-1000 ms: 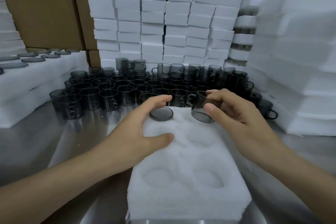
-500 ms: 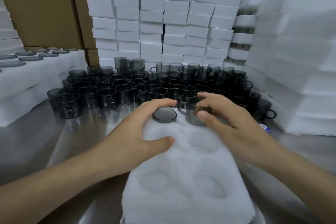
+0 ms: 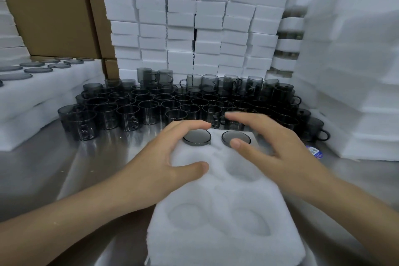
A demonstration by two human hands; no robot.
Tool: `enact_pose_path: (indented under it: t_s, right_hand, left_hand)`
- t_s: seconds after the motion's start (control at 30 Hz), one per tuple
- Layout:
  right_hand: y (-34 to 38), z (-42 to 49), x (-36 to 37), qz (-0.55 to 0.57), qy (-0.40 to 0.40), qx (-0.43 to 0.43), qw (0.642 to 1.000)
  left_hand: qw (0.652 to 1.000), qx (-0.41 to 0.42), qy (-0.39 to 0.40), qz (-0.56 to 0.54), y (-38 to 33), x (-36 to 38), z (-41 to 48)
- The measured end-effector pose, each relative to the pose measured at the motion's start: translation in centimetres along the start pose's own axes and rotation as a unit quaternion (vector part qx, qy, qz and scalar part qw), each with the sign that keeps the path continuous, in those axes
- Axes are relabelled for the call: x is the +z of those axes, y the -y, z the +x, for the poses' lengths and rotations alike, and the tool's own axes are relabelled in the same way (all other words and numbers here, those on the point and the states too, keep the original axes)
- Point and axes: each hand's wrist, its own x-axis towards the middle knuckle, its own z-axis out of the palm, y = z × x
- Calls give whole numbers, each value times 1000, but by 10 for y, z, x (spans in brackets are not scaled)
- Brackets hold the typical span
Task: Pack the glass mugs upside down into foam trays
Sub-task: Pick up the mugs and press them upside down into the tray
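Glass mugs [image 3: 196, 138], smoky round bases up, wht foam tray [image 3: 216, 192]

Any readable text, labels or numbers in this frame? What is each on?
Blue-and-white sticker on the metal table, right of the foam tray: printed, too blurred to read.
Cardboard box, top left: dark printed marks near its upper edge, too small to read.
Glass mugs and foam: no text visible.

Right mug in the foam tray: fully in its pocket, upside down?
Seated, inverted: the right mug shows only its flat base, about level with the foam tray surface.
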Motion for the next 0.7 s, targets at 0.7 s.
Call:
enact_pose_path:
  t_s: [0.7]
  right_hand:
    - [-5,2,2,-6,142,-6,990]
  left_hand:
    - [854,-35,-196,481,92,-109,35]
